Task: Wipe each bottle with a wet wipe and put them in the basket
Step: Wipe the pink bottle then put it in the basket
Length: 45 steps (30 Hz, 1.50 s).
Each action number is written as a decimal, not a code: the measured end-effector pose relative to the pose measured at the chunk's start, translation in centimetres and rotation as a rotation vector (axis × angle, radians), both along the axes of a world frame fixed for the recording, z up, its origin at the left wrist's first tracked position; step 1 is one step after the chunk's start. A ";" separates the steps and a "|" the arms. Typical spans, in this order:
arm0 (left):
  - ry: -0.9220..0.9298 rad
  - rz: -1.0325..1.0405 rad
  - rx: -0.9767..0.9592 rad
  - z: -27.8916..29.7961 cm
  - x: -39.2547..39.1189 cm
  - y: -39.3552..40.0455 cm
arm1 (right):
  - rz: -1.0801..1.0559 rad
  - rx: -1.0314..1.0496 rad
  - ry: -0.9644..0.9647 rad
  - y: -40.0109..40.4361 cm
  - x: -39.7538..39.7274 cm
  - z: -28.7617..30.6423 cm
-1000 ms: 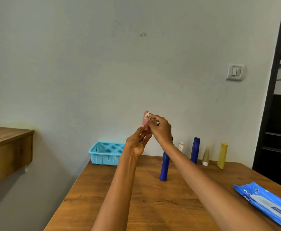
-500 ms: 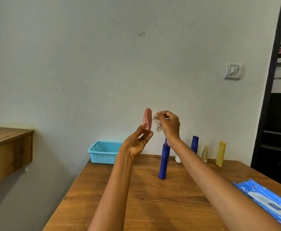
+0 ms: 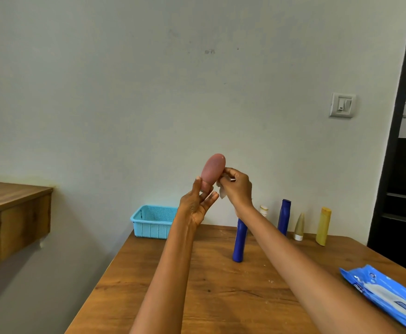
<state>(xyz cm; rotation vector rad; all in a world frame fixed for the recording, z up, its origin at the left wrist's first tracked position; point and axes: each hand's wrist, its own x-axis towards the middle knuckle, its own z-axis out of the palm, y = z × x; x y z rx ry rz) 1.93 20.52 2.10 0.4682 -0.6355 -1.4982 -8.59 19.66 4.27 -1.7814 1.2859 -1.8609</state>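
Tabletop point(image 3: 209, 297): wooden, set against the wall.
Wipe pack point(image 3: 387, 297): blue, lying flat at the near right edge.
Basket point(image 3: 152, 221): light blue, far left corner, below and left of the raised hands; nothing stands between them and it.
Blue bottles: one upright mid-table point(image 3: 240, 241), partly behind the right forearm; a second point(image 3: 284, 216) at the back.
Yellow bottle point(image 3: 323, 225), cone tube point(image 3: 299, 226), white-capped bottle point(image 3: 264, 210): upright in the back row.
Pink bottle point(image 3: 213, 169): held up in the air, long axis near upright and tipped slightly right.
Left hand point(image 3: 198, 204): grip of fingertips clamped on the pink bottle's lower end; nearer the basket.
Right hand point(image 3: 237, 186): grip pinched together on the wipe point(image 3: 221, 191), at the pink bottle's right side.
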 end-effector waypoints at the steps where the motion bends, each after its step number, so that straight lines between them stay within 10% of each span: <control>1: -0.023 -0.007 -0.020 0.0 -0.1 0.1 | -0.003 0.007 -0.004 -0.1 0.0 0.1; 8: 0.006 -0.122 0.018 -0.4 -0.4 0.3 | 0.074 0.060 -0.317 -1.6 -0.9 2.3; 14: 0.004 -0.116 0.028 -0.5 -0.4 -0.2 | 0.026 -0.045 0.114 -1.5 -1.5 1.8; 28: 0.011 -0.085 0.029 -0.7 -0.4 -0.3 | -0.081 -0.295 0.302 -0.6 -1.3 -0.4; 33: -0.065 -0.003 -0.004 -0.4 -0.7 -0.4 | -0.153 -0.196 0.731 -0.9 -0.3 0.5; 45: -0.034 0.020 0.064 -1.1 -0.3 -0.8 | -0.091 -0.378 0.687 -0.1 -2.5 -1.0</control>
